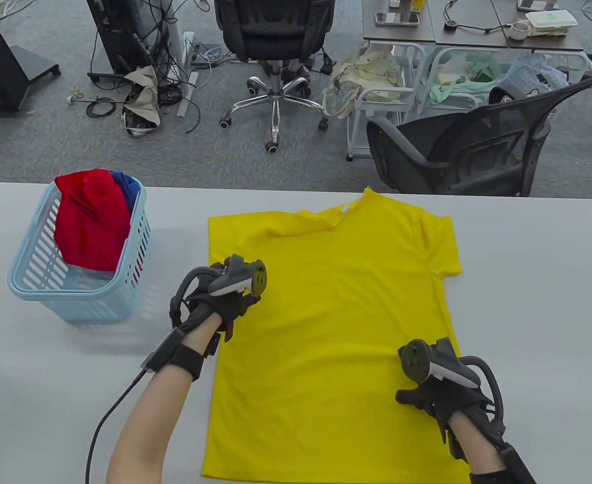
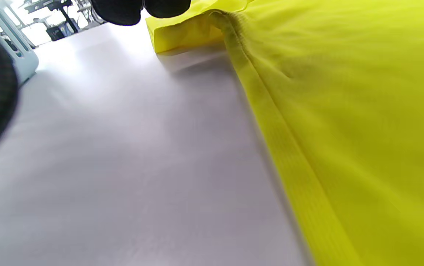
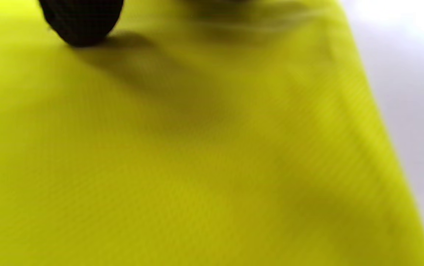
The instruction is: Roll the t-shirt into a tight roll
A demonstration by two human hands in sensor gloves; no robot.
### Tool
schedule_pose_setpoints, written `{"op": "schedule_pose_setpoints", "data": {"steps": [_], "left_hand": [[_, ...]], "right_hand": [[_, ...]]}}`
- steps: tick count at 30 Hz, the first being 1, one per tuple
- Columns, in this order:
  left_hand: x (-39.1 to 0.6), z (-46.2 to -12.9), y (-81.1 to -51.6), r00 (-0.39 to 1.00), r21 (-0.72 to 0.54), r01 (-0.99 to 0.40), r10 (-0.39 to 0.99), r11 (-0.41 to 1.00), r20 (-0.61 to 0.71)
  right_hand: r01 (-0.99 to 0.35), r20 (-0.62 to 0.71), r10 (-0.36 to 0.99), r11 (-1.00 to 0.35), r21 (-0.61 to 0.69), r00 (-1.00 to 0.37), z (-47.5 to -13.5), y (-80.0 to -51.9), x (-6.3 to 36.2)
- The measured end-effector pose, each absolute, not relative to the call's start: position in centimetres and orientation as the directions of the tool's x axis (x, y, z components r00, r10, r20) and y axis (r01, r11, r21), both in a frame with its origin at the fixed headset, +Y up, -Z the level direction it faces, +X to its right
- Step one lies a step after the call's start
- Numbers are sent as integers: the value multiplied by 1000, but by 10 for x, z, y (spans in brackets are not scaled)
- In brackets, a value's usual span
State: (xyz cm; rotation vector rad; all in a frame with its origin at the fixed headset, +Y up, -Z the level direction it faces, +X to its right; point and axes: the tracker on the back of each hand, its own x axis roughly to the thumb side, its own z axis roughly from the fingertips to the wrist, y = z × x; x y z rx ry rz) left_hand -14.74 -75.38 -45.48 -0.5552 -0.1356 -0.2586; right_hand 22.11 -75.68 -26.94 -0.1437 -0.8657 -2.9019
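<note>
Hands: two, gloved, one tracker on each. Right hand (image 1: 434,390) rests on the t-shirt near its right edge, low down; whether its fingers pinch the cloth cannot be told. Left hand (image 1: 222,297) sits at the t-shirt's left edge; its grip cannot be told either.
T-shirt: one, yellow (image 1: 336,322), lying flat and unrolled on the surface, collar at the far side, left sleeve folded inward.
Surface: one pale grey surface (image 1: 537,312), bare to the right of the t-shirt.
Basket: one, light blue (image 1: 49,290), left of the t-shirt and apart from it, holding red cloth (image 1: 91,222) and blue cloth (image 1: 127,189).
Room: grey carpet floor (image 1: 39,146); two black office chairs (image 1: 275,30); tangled cables; further tables at the far right.
</note>
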Motion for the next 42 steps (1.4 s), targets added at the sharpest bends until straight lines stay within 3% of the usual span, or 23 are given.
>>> {"op": "schedule_pose_setpoints", "data": {"steps": [3, 8, 11, 15, 16, 17, 19, 24, 29, 33, 37, 42], "left_hand": [[-133, -477, -758, 954, -519, 298, -230, 801, 193], [-103, -506, -762, 942, -498, 309, -188, 810, 278], [-100, -527, -774, 963, -537, 249, -147, 806, 226], [-136, -543, -783, 963, -575, 191, -264, 796, -45], [-150, -544, -782, 955, -575, 115, -250, 810, -161], [-161, -541, -783, 962, -578, -9, -150, 816, -228], [-170, -538, -782, 970, -566, -113, -33, 817, -240], [-169, -516, -766, 981, -457, 129, -180, 880, -70], [-157, -470, -762, 975, -508, 211, -145, 835, 168], [-155, -436, -765, 877, -428, 475, -371, 769, 306], [-152, -426, -772, 928, -513, 357, -235, 780, 288], [-154, -442, -793, 937, -583, 342, -220, 737, 271]], "right_hand": [[93, 64, -72, -878, 470, -995, -271, -745, 225], [40, 90, 14, -823, 567, -996, -281, -774, 224], [23, 76, 23, -827, 562, -997, -281, -770, 228], [-6, 68, 54, -819, 573, -996, -279, -771, 231], [1, 72, 48, -820, 572, -996, -279, -771, 231], [7, 76, 44, -821, 571, -996, -280, -771, 230], [19, 83, 35, -821, 570, -996, -280, -770, 229], [25, 86, 30, -819, 573, -996, -281, -770, 229], [35, 100, 30, -809, 586, -995, -283, -768, 227], [-21, 46, 56, -835, 550, -997, -301, -748, 224], [-18, -4, 19, -833, 552, -1000, -329, -746, 217], [10, -70, -71, -768, 640, -995, -363, -766, 225]]}}
